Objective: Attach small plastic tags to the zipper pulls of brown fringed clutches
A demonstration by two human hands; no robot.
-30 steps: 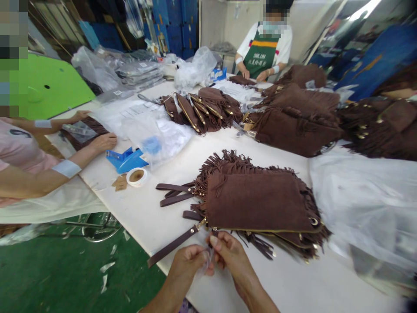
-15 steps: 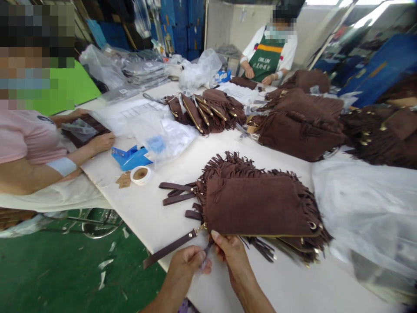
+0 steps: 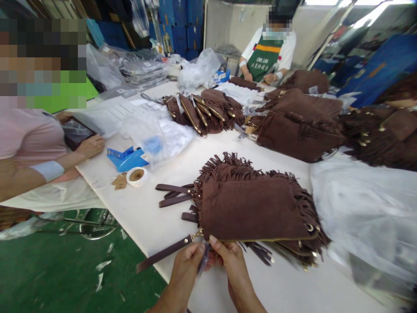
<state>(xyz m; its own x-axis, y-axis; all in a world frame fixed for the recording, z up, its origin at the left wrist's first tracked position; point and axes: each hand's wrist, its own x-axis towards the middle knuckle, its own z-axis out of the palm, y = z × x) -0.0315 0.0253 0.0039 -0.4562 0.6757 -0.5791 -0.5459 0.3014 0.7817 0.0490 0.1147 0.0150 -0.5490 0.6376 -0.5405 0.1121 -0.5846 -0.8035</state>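
Note:
A stack of dark brown fringed suede pouches (image 3: pixel 247 208) lies on the table in front of me. At the near left corner of the top pouch, a thin dark strip (image 3: pixel 203 260), partly covered with shiny clear film, hangs down. My left hand (image 3: pixel 186 267) is closed, pinching this strip between thumb and fingers. Closed beside it, my right hand (image 3: pixel 233 265) has its thumb at the pouch corner and its fingers curled round the strip's upper end. A brown wrist strap (image 3: pixel 164 254) on a gold clasp (image 3: pixel 197 234) stretches left over the table edge.
Left on the table are a white tape roll (image 3: pixel 137 176), brown tags (image 3: pixel 120 181) and a blue tape dispenser (image 3: pixel 128 158). More brown pouches (image 3: pixel 299 130) are piled behind. Plastic sheeting (image 3: pixel 368 204) lies right. Co-workers sit left (image 3: pixel 29 134) and opposite (image 3: pixel 265 54).
Both my hands stay at the pouch corner and have drawn closer together, the left turning more upright along the strip. The left co-worker's hands have shifted slightly; the view has moved a little.

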